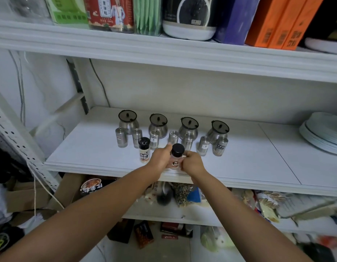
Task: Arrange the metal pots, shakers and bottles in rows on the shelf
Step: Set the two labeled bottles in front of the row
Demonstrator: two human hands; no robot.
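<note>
Both hands meet at the front edge of the white shelf [239, 159], grasping one bottle [176, 156] between them: the left hand [160, 157] wraps its 9 o'clock side, the right hand [193, 161] pinches its 3 o'clock side. That bottle has a black cap and pale pink contents, and it stands upright or nearly so at the shelf's near edge; whether its base touches the board cannot be told. At its 9 o'clock, just beside the left hand, a second bottle [144, 150] with a black cap stands on the shelf. Toward 12 o'clock runs a row of metal shakers [121, 138], and behind them a row of four metal pots [128, 122] with dark lids, evenly spaced. Far off at 3 o'clock a stack of plates [326, 135] rests on the same shelf. Boxes [273, 23] and tins fill the shelf above.
</note>
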